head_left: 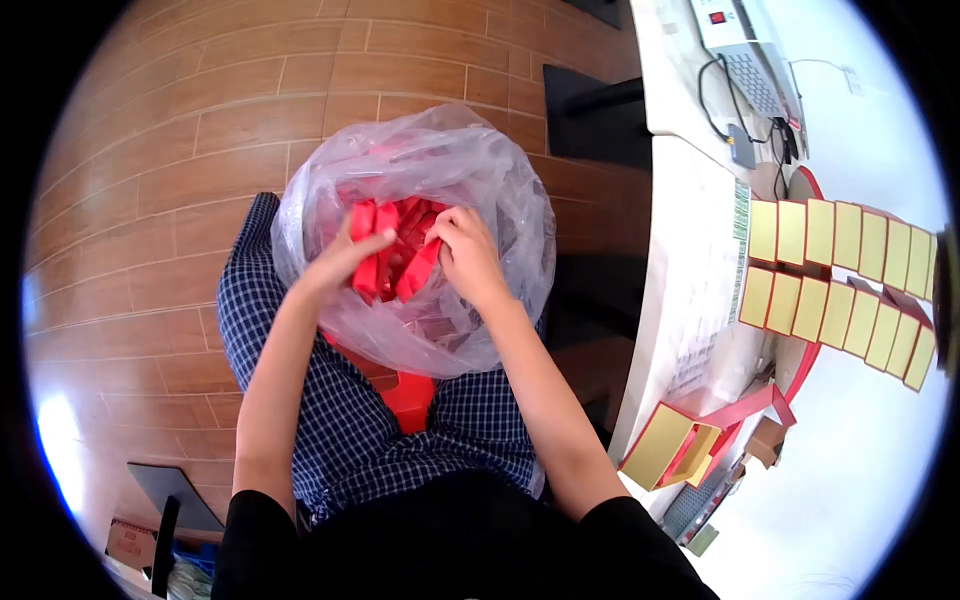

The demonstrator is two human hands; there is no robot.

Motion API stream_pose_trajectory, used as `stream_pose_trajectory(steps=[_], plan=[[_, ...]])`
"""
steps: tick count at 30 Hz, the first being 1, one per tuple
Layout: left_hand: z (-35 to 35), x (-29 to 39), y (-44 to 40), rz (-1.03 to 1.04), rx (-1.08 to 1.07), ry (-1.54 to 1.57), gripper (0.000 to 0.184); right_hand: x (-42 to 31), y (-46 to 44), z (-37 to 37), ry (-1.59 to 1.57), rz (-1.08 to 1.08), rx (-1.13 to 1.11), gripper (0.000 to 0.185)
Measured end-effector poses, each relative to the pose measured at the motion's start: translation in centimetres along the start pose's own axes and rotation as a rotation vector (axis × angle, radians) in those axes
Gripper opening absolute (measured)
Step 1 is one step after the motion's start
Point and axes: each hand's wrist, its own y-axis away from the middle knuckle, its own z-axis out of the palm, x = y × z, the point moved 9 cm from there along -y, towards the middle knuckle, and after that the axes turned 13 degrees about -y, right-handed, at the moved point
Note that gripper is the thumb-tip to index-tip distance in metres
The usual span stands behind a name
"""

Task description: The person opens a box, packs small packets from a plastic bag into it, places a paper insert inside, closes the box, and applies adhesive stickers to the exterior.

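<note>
A large clear plastic bag [450, 345] stands open between the knees, with shiny red ribbon-like pieces [412, 225] inside. My left hand [345, 258] is closed round a bundle of folded red ribbon [370, 270] at the bag's left side. On the right, my right hand [468, 248] pinches a red strip [420, 272] that slants down toward the middle of the bag. The two hands are a short way apart, both over the bag's mouth. Fingertips of the left hand are partly hidden by the red material.
To the right runs a white table [690, 210] bearing two rows of yellow-faced boxes [820, 235]. An opened red-and-gold box [670, 445] lies nearer. A white device [745, 60] with cables sits at the far end. Something red [408, 400] shows between the thighs. Wood-look tiles cover the floor.
</note>
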Motion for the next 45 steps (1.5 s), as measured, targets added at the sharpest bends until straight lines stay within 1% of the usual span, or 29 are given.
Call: stream_pose_trajectory(steps=[2,4,5,6,7,8,10,11,12,13,14,15,16,18,21,22,24,26,28,30,32,34,36,37,38,40,41,44,45], plan=[[3.6,0.6,2.4,0.051,-0.078,0.040,0.068,-3.3,0.8,-0.9,-0.011,-0.051,0.022,0.016],[6.6,0.1,4.7,0.009,-0.145,0.225,0.069,-5.9,2.1,-1.4,-0.022,-0.108,0.051,0.018],[7.2,0.3,5.7,0.050,-0.105,0.231,0.065,-6.7,2.8,-2.4,-0.062,-0.097,0.143,0.021],[8.2,0.8,7.2,0.018,-0.101,0.293,0.066,-7.4,3.7,-3.5,-0.103,-0.085,0.233,0.025],[9.0,0.8,8.2,-0.008,-0.108,0.309,0.069,-8.4,4.6,-4.2,-0.028,-0.066,0.284,0.028],[9.8,0.8,9.3,-0.037,-0.114,0.323,0.073,-9.7,5.6,-4.9,-0.030,-0.083,0.302,0.028],[11.4,1.8,11.0,0.002,-0.134,0.301,0.075,-10.5,7.3,-5.9,0.083,0.019,0.276,0.028],[12.0,3.0,11.8,0.095,-0.100,0.284,0.076,-10.7,8.2,-6.7,0.103,0.087,0.274,0.024],[12.8,4.8,12.6,0.188,-0.076,0.267,0.076,-11.8,8.8,-8.1,0.105,0.076,0.307,0.024],[13.9,6.7,13.8,0.286,-0.055,0.274,0.076,-11.6,9.7,-9.6,-0.100,0.222,0.335,0.024],[15.4,8.0,14.6,0.298,-0.080,0.243,0.076,-11.4,10.9,-10.9,-0.311,0.363,0.362,0.025],[16.8,10.0,15.7,0.411,-0.077,0.115,0.076,-12.4,11.8,-12.6,-0.420,0.352,0.356,0.031],[18.5,11.8,16.9,0.526,-0.080,-0.010,0.075,-13.3,12.8,-14.2,-0.476,0.216,0.353,0.037],[22.9,14.1,18.5,0.670,-0.132,-0.180,0.077,-15.5,15.6,-18.4,-0.468,0.187,0.394,0.040],[31.1,16.0,21.4,0.800,-0.324,-0.268,0.078,-18.2,20.9,-24.8,-0.394,0.115,0.491,0.043],[33.8,16.4,22.1,0.904,-0.362,-0.317,0.076,-17.7,23.1,-26.5,-0.389,0.163,0.510,0.043],[39.2,16.8,23.6,0.971,-0.478,-0.315,0.075,-18.4,27.0,-30.1,-0.380,0.094,0.619,0.044],[44.5,16.3,23.7,0.978,-0.587,-0.321,0.073,-17.5,30.7,-33.1,-0.497,0.136,0.749,0.046],[48.3,16.3,24.1,1.099,-0.492,-0.548,0.069,-17.1,33.5,-35.7,-0.420,0.149,0.831,0.048],[51.7,15.4,23.1,1.043,-0.516,-0.597,0.065,-15.3,35.7,-37.8,-0.382,0.148,0.854,0.049],[53.4,14.8,21.7,1.132,-0.358,-0.765,0.060,-12.7,37.3,-38.3,-0.521,0.227,0.880,0.049],[53.5,14.1,20.6,1.237,-0.172,-0.918,0.051,-9.5,38.2,-37.7,-0.566,0.271,0.811,0.051],[53.1,13.2,19.9,1.231,-0.119,-1.086,0.046,-8.1,38.3,-36.0,-0.704,0.348,0.777,0.052],[52.6,13.0,19.9,1.279,-0.037,-1.146,0.043,-6.2,38.8,-35.7,-0.632,0.338,0.788,0.049],[52.4,12.9,19.9,1.281,-0.033,-1.170,0.043,-6.5,38.8,-35.7,-0.651,0.326,0.792,0.049],[51.6,12.5,19.7,1.219,-0.063,-1.216,0.041,-6.3,39.0,-34.2,-0.825,0.505,0.776,0.043],[51.5,12.6,20.1,1.217,-0.052,-1.229,0.040,-6.3,38.6,-34.6,-0.767,0.424,0.772,0.039],[51.2,12.5,20.3,1.213,-0.096,-1.308,0.039,-6.1,39.2,-34.0,-0.777,0.492,0.761,0.040],[51.2,12.3,20.1,1.215,-0.101,-1.310,0.039,-6.2,39.1,-34.4,-0.683,0.445,0.769,0.038]])
